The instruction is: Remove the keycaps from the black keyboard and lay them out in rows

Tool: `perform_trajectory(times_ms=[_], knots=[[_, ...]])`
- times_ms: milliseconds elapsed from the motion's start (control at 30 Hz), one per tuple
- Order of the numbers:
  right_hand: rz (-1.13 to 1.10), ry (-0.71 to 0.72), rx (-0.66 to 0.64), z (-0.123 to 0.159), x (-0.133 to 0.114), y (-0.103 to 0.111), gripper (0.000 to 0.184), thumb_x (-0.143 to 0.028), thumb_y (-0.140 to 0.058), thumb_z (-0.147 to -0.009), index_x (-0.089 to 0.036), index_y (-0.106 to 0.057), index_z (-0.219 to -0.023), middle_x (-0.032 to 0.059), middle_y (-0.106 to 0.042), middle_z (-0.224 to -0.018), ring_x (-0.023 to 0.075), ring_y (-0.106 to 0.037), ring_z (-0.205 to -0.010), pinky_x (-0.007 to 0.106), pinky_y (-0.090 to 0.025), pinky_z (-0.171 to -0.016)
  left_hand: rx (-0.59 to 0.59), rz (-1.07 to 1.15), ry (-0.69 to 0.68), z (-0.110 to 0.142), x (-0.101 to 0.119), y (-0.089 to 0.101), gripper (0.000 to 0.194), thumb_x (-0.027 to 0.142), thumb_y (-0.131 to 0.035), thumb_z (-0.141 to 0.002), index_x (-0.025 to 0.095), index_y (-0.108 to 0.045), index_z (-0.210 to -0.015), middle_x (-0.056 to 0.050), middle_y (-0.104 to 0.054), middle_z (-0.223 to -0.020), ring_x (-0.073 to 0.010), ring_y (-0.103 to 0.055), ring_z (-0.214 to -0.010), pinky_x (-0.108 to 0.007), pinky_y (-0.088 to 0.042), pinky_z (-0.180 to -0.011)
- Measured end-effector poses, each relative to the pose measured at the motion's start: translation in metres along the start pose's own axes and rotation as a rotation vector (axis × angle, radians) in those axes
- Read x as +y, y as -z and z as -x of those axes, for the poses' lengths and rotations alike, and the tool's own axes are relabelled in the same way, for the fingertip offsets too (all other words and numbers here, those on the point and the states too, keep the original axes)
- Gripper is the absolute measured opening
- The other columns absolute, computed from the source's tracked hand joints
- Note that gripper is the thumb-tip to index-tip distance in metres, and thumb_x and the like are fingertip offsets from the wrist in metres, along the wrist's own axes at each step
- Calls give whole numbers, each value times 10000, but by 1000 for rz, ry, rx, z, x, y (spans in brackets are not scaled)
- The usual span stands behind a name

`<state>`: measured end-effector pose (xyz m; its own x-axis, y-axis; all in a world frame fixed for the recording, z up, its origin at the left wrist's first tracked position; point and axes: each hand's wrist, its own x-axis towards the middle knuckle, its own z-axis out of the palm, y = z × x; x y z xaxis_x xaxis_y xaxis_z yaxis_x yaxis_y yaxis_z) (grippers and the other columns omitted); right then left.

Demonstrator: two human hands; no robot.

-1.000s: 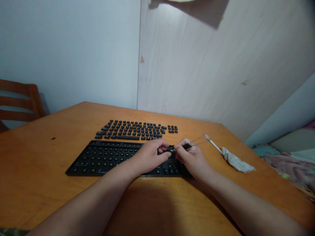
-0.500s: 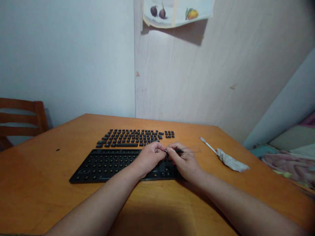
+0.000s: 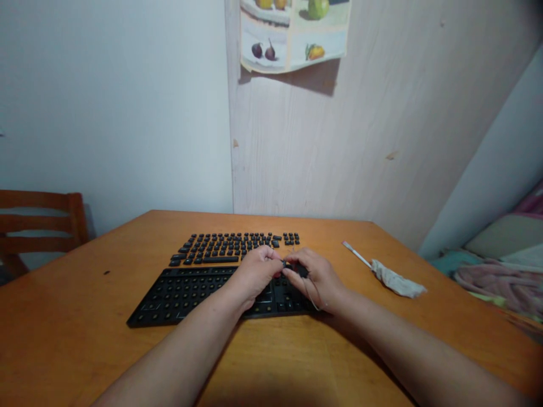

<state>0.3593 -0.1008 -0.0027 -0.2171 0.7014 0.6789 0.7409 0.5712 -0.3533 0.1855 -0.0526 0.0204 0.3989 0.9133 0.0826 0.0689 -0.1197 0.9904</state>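
Observation:
My left hand (image 3: 258, 272) reaches over the black keyboard (image 3: 176, 291), its thumb and fingers pinched together at a small dark piece too small to name. Right up against it, my right hand (image 3: 320, 280) is closed around a wire keycap puller (image 3: 301, 269) with a black handle; one thin wire curves down past the thumb. Many keyboard switches are bare, while some keys still sit at the right end, partly covered by my hands. Behind the keyboard, loose black keycaps (image 3: 220, 246) lie in rows, including a long space bar (image 3: 220, 259).
A thin white-handled brush (image 3: 356, 254) and a crumpled pale cloth (image 3: 396, 280) lie at the right on the wooden table (image 3: 280, 362). A small dark bit (image 3: 107, 273) is at the left. A chair (image 3: 42, 220) stands beyond, and a fruit picture (image 3: 292, 39) hangs on the wall.
The view has tilted up. The puller's wires, which pointed right, away from my right hand, now show one strand curving down by the thumb. My fingertips stay close together.

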Motion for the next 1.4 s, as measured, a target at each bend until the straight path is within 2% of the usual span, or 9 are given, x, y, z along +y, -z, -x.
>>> perform_trajectory(times_ms=[133, 233, 400, 533, 633, 900, 1067, 1167, 1400], knots=[[62, -10, -28, -1, 1, 3, 164, -317, -613, -895, -224, -675, -1016, 53, -684, -926, 183, -628, -844, 286, -480, -738, 24, 22, -3, -1, 2, -4, 67, 172, -645, -643, 172, -582, -667, 33, -566, -573, -114, -511, -549, -226, -352, -538], [100, -63, -18, -6, 9, 6, 178, -333, -592, -904, -215, -687, -999, 57, -686, -911, 187, -631, -836, 286, -480, -736, 92, 51, -30, -7, 2, -6, 89, 205, -667, -640, 166, -608, -694, 23, -588, -589, -121, -531, -561, -234, -377, -559], [159, -257, 7, -14, 47, 6, 241, -380, -590, -896, -207, -717, -1004, 74, -723, -973, 211, -652, -884, 319, -490, -805, 332, 111, -133, -30, 1, -4, 120, 281, -579, -722, 168, -605, -752, 1, -632, -707, -122, -580, -649, -243, -435, -646], [213, -392, -118, -19, 72, 2, 253, -372, -589, -884, -211, -728, -1020, 73, -736, -992, 224, -660, -924, 319, -486, -821, 435, 84, -238, -42, 0, 3, 153, 294, -544, -765, 165, -620, -797, -2, -638, -733, -133, -590, -699, -247, -444, -680], [261, -430, -217, -26, 81, 0, 261, -361, -586, -881, -212, -732, -1038, 75, -740, -998, 221, -660, -917, 299, -476, -786, 422, 8, -309, -40, -2, 13, 170, 327, -581, -774, 166, -638, -771, -2, -636, -725, -153, -581, -725, -259, -429, -703], [267, -473, -319, -40, 102, -10, 221, -309, -616, -845, -222, -762, -986, 41, -754, -892, 186, -660, -788, 250, -446, -676, 293, -164, -395, -20, -15, 40, 228, 396, -587, -830, 187, -628, -749, 22, -583, -667, -160, -532, -679, -257, -395, -661], [275, -496, -356, -40, 112, -20, 241, -361, -647, -819, -242, -771, -988, 41, -754, -913, 192, -662, -823, 248, -450, -694, 255, -215, -345, -25, -25, 52, 269, 430, -557, -856, 181, -637, -791, -13, -657, -762, -183, -584, -751, -271, -423, -704], [276, -499, -375, -41, 115, -22, 255, -371, -651, -819, -259, -767, -1017, 38, -753, -948, 186, -663, -834, 245, -452, -709, 283, -203, -327, -28, -25, 58, 263, 435, -576, -839, 184, -643, -797, -16, -668, -770, -190, -591, -756, -275, -431, -707], [293, -508, -388, -42, 114, -20, 246, -373, -660, -822, -265, -772, -1013, 44, -750, -944, 198, -668, -863, 261, -467, -744, 283, -198, -291, -24, -19, 58, 224, 407, -589, -836, 193, -638, -792, -13, -672, -775, -187, -597, -757, -274, -434, -706]])
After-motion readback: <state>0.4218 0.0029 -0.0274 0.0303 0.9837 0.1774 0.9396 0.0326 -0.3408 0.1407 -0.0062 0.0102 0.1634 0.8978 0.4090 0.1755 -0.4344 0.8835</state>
